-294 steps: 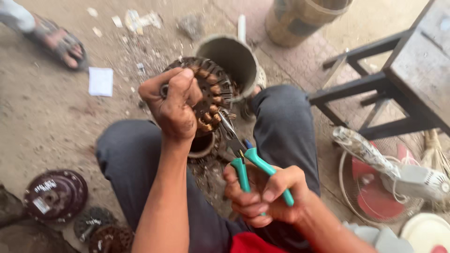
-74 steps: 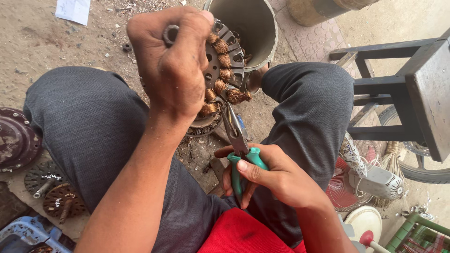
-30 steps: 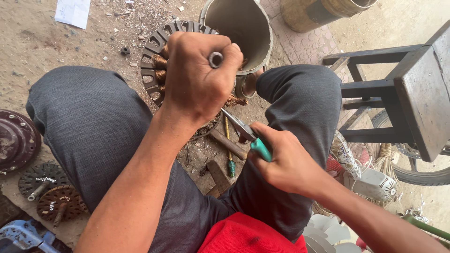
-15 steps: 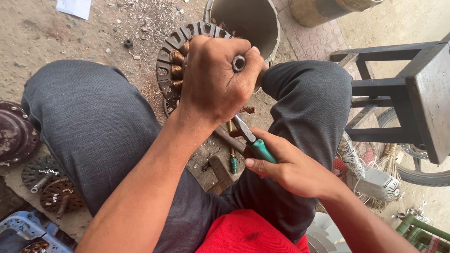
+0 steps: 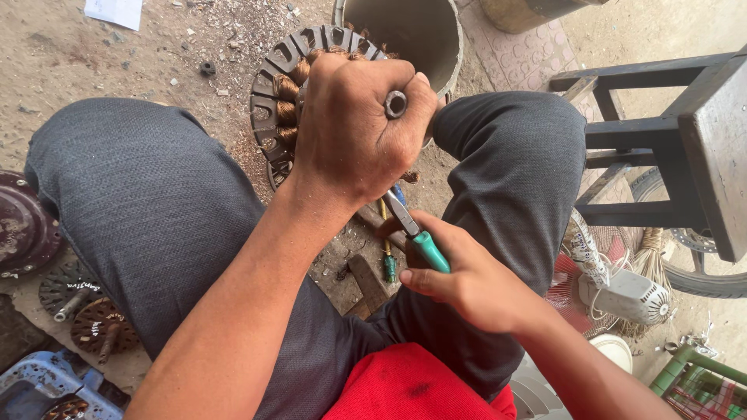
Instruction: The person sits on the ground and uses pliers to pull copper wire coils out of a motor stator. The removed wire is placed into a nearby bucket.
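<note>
Between my knees, above the littered floor (image 5: 70, 54), my left hand (image 5: 354, 124) is clamped round the shaft of a fan stator (image 5: 288, 85), a slotted iron ring wound with copper coils, just before a grey bucket (image 5: 424, 31). My right hand (image 5: 467, 280) is closed on green-handled pliers (image 5: 416, 237) angled under it. It looks heavy and stiff, its coil wire fragile, so the shaft seems the sound hold.

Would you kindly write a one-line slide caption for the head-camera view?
Left hand grips a copper-wound stator by its shaft while the right hand holds green-handled pliers.
</note>
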